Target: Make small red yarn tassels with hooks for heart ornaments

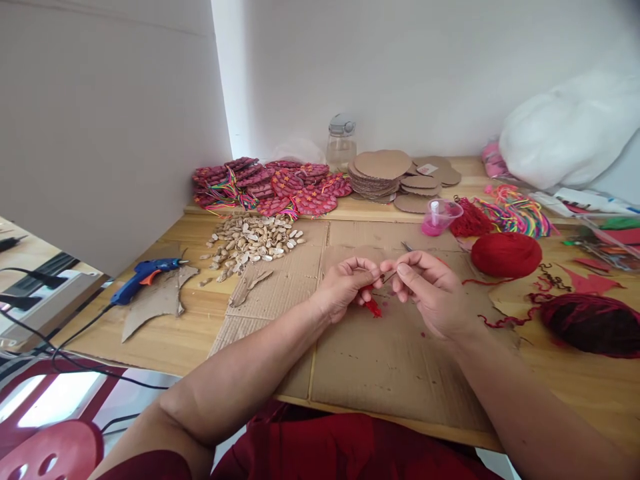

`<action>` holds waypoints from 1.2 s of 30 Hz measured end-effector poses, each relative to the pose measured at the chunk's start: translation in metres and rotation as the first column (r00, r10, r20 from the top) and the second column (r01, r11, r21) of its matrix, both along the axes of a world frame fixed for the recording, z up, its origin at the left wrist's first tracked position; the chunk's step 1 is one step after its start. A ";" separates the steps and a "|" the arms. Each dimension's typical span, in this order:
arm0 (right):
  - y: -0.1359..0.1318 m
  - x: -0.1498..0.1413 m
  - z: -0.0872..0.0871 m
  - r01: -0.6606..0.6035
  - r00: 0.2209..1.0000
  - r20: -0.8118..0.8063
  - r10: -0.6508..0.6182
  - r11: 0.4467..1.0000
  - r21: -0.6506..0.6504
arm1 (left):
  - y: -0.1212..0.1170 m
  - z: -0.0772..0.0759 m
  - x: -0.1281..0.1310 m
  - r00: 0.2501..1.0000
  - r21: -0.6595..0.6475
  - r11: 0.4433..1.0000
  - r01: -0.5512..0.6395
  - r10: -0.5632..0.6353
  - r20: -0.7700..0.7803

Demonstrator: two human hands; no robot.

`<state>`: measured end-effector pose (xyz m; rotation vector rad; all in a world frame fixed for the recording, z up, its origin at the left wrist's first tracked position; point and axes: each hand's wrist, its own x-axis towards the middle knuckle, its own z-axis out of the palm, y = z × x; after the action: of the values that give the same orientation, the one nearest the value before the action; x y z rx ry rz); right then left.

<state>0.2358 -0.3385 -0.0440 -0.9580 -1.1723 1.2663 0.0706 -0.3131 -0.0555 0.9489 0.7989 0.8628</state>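
Note:
Over the cardboard sheet (370, 363), my left hand (345, 288) is closed on a small bunch of red yarn (373, 308), whose frayed end hangs below the fingers. My right hand (431, 290) faces it with thumb and forefinger pinched together. A thin dark strand (389, 276) seems to run between the two sets of fingertips; it is too fine to make out well. Behind my right hand shows a metal tip (407, 247), the rest hidden. To the right lies a ball of red yarn (506, 255), a loose end trailing toward my right hand.
Peanut shells (255, 240) are heaped at back left, before decorated red pieces (295, 187). A blue glue gun (145, 280) lies left, its cord hanging. Cardboard discs (383, 165), a bottle (341, 143) and a pink-filled cup (443, 217) stand behind. Dark red yarn (593, 323) sits right.

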 end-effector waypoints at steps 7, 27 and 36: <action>0.000 0.000 -0.004 0.112 0.980 0.158 -0.125 0.990 0.089 | -0.004 0.001 0.002 0.994 0.029 0.997 0.078 -0.075 -0.081; -0.001 0.005 0.001 0.058 0.891 0.448 -0.080 0.996 0.062 | 0.002 0.007 -0.002 0.992 -0.048 0.992 -0.116 0.118 0.043; -0.002 0.002 0.005 -0.042 0.892 0.452 0.006 0.997 0.070 | 0.002 0.009 -0.003 0.991 -0.051 0.995 -0.087 0.091 0.096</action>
<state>0.2373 -0.3409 -0.0395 -1.2230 -1.5852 1.0320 0.0680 -0.3114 -0.0463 0.8282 0.7778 0.9573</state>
